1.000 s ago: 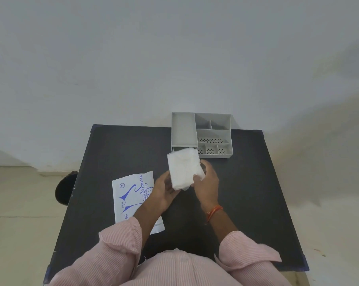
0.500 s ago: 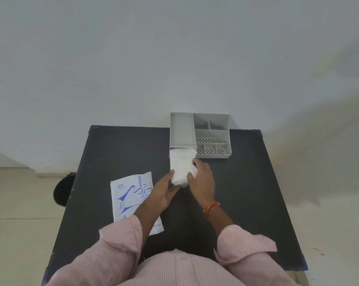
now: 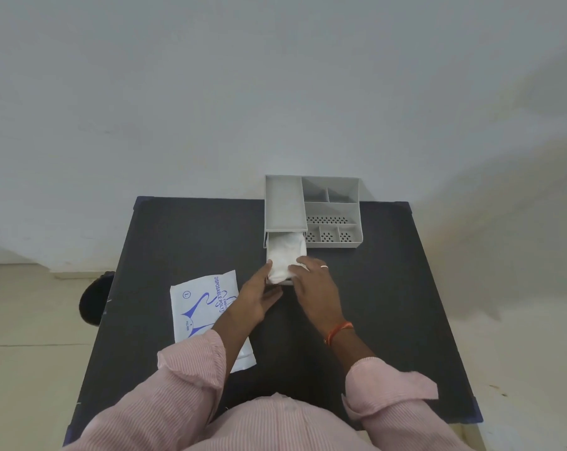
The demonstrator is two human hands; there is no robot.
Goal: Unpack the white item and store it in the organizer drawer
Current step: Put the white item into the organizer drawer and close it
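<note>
- Lying in the pulled-out drawer (image 3: 277,283) of the grey organizer (image 3: 331,206), the white item (image 3: 287,255) is filling most of the drawer, its near end bunching up over the drawer's front edge.
- Pressing on that near end from both sides, the left hand (image 3: 259,297) is touching the item's left edge with its fingers (image 3: 269,263) stretched out and loosely spread, not closing around anything.
- Resting on the item's right near corner, the right hand (image 3: 318,284) is lying palm down with its fingers extended and flat; a ring is showing on one finger and an orange thread band (image 3: 339,330) is circling the wrist.
- Sitting at the far edge of the black tabletop (image 3: 389,288), the organizer is showing a long tray on its left, directly above the drawer, and smaller compartments with perforated fronts on its right.
- Lying flat on the tabletop to the left of the hands, the white package (image 3: 204,304) with blue print is partly passing under the left forearm and pink striped sleeve (image 3: 194,369).
</note>
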